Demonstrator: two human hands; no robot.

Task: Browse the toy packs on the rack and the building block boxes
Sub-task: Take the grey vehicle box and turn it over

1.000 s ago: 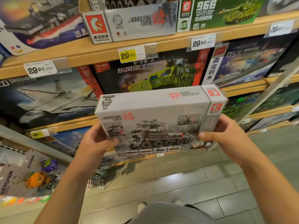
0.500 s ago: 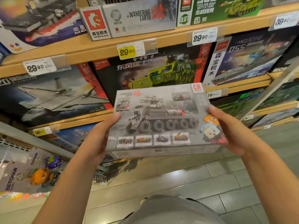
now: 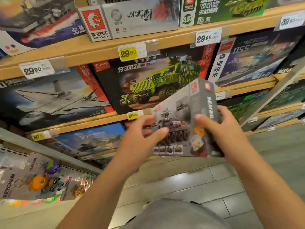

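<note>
1. Behind the grey block box (image 3: 184,119) I see a wooden shelf (image 3: 99,52) of boxes; the green truck box (image 3: 153,85) stands directly behind it, and keychain packs (image 3: 33,180) hang lower left.
2. My right hand (image 3: 219,128) grips the tilted box's right edge, fingers curled round it; my left hand (image 3: 140,139) rests spread, relaxed fingers on its front.
3. Below the box lies grey tiled floor (image 3: 189,182).

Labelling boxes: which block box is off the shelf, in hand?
The grey tank box, tilted, gripped by the right hand with the left hand at its face. The green truck box and others stand shelved.
</note>
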